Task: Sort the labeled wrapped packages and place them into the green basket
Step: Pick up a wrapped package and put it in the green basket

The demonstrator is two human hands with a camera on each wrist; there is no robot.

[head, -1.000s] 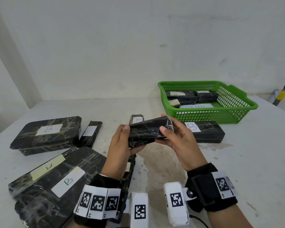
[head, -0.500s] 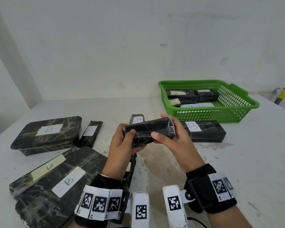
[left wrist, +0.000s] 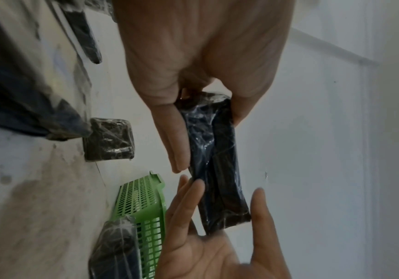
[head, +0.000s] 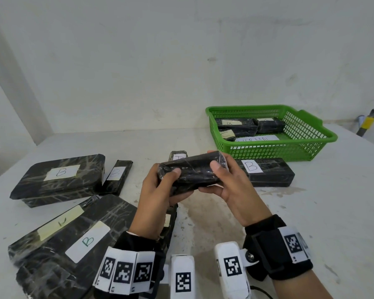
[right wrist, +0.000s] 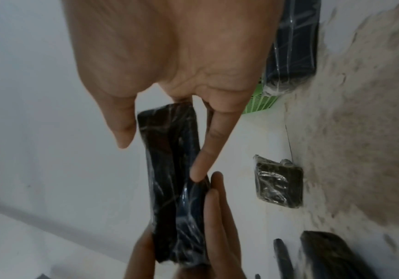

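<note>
A small black wrapped package [head: 192, 171] is held above the table between both hands. My left hand [head: 160, 186] grips its left end with thumb on top and fingers beneath. My right hand [head: 227, 182] holds the right end the same way. No label shows on the faces turned toward me. The same package [left wrist: 215, 162] runs lengthwise between the two hands in the left wrist view, and the package [right wrist: 172, 185] does so in the right wrist view. The green basket [head: 274, 151] stands at the back right with several wrapped packages inside.
A long package marked B [head: 266, 171] lies just in front of the basket. Behind the hands sits a small package [head: 177, 155]. At left lie a box marked B [head: 58, 180], a slim package [head: 116, 176] and a large package marked B [head: 69, 240]. A yellow-banded tool [head: 367, 124] leans far right.
Both hands have rolled the held package about its long axis, so a smooth dark face has turned up toward me. The hands have stayed in about the same place.
</note>
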